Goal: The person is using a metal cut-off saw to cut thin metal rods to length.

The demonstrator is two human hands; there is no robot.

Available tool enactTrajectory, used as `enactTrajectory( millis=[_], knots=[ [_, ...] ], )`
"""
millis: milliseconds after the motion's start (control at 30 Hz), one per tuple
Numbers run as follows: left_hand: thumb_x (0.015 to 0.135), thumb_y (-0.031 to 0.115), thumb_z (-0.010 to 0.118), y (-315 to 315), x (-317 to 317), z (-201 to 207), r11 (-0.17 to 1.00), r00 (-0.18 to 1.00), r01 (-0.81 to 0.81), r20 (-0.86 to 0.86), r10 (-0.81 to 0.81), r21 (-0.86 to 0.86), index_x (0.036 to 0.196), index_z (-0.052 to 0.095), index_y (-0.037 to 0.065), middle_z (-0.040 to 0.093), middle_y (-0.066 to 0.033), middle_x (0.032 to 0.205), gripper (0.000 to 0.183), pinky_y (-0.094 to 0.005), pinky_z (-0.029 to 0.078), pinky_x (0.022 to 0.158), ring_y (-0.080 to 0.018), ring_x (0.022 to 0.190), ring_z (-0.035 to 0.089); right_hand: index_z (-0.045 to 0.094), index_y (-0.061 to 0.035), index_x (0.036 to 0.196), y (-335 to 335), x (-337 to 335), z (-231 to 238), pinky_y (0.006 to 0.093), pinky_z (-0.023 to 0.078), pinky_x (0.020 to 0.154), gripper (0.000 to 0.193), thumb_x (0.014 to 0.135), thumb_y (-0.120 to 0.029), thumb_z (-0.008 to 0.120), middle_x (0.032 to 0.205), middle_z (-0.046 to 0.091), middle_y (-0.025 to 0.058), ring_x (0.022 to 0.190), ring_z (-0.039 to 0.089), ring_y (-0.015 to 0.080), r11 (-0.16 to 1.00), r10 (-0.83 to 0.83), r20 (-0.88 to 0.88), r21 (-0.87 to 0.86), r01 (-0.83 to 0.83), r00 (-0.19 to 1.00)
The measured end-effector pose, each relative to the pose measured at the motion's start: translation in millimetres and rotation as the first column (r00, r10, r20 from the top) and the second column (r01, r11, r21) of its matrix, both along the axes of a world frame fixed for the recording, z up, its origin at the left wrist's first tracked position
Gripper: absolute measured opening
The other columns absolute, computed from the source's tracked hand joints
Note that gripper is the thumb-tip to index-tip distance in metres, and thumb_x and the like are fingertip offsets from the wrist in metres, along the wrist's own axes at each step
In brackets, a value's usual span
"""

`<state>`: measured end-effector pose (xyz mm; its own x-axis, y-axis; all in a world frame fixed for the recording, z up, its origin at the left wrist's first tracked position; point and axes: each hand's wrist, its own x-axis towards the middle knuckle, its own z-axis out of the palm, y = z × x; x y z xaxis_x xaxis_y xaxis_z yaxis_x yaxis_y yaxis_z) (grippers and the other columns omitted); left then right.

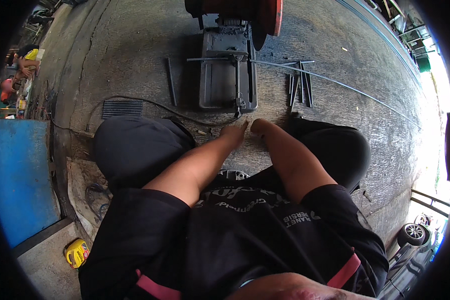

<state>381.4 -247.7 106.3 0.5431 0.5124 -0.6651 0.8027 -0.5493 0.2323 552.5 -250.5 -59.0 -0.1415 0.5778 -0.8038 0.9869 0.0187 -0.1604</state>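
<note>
My left hand (233, 133) and my right hand (259, 127) are low over the floor, close together but apart, just in front of a cut-off saw. One digit of the left hand points forward; its other fingers are hard to make out. The right hand bends down, hiding its fingers. Nearest to both is the vise screw handle (238, 103) at the front of the saw's dark metal base (217, 95). A long thin metal bar (330, 81) lies across the vise and runs far to the right. Above the base sits the red blade guard (277, 17).
Several cut bars (122, 109) lie side by side beyond my left knee; a single bar (171, 82) is left of the saw. More metal bars (307, 87) lie right of it. A cable (172, 111) crosses the floor. A yellow tape measure (77, 253) lies lower left. People sit far left.
</note>
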Motion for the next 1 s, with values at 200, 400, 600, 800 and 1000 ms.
enactTrajectory(
  millis=[200,400,600,800,1000],
  knots=[
    [0.090,0.033,0.047,12,-9,-33,0.640,0.676,-0.723,-0.078,0.732,-0.262,0.140,0.034,0.011,0.049,-0.0214,0.128,0.055,-0.0465,0.047,0.086,-0.0364,0.107,0.057,0.066,0.0038,0.090,6,-5,22,0.0388,0.054,0.067,0.023,0.081,-0.011,0.051,0.089,0.066,0.0188,0.076,0.066,0.0309,0.992,-0.004,-0.051,-0.127,-0.003,0.999],
    [0.082,0.049,0.057,3,-12,-43,0.744,0.872,-0.215,-0.467,-0.144,-0.632,0.125,0.053,0.007,0.055,-0.0243,0.119,0.061,-0.0464,0.045,0.089,-0.0379,0.106,0.056,0.065,0.0029,0.098,9,-10,27,0.0380,0.055,0.067,0.025,0.083,-0.010,0.048,0.097,0.065,0.0191,0.078,0.066,0.0290,0.898,0.429,0.019,-0.118,-0.425,0.903],
    [0.081,0.027,0.057,-4,1,-22,0.973,0.976,0.172,-0.107,-0.189,-0.152,0.145,0.019,0.026,0.057,-0.0165,0.119,0.075,-0.0459,0.049,0.082,-0.0308,0.102,0.060,0.065,0.0022,0.095,1,-15,62,0.0390,0.055,0.068,0.029,0.084,-0.019,0.049,0.093,0.066,0.0184,0.078,0.066,0.0288,0.879,-0.443,-0.015,-0.201,0.431,0.896],
    [0.079,0.022,0.060,-5,-4,-11,0.979,0.994,0.110,-0.021,-0.108,0.172,0.146,0.011,0.027,0.061,-0.0200,0.104,0.083,-0.0411,0.051,0.075,-0.0287,0.094,0.063,0.065,0.0032,0.091,7,-22,102,0.0418,0.055,0.065,0.029,0.084,-0.016,0.045,0.092,0.066,0.0179,0.076,0.066,0.0290,0.998,0.051,-0.089,-0.023,-0.053,0.995],
    [0.085,0.025,0.055,5,-8,-42,0.963,0.963,-0.268,-0.014,0.268,0.033,0.144,0.018,0.010,0.059,-0.0230,0.111,0.071,-0.0458,0.048,0.080,-0.0304,0.098,0.062,0.066,0.0015,0.091,11,-21,89,0.0411,0.054,0.065,0.025,0.082,-0.012,0.047,0.087,0.066,0.0167,0.076,0.066,0.0275,0.982,-0.143,-0.033,-0.133,0.137,0.989]
  ],
)
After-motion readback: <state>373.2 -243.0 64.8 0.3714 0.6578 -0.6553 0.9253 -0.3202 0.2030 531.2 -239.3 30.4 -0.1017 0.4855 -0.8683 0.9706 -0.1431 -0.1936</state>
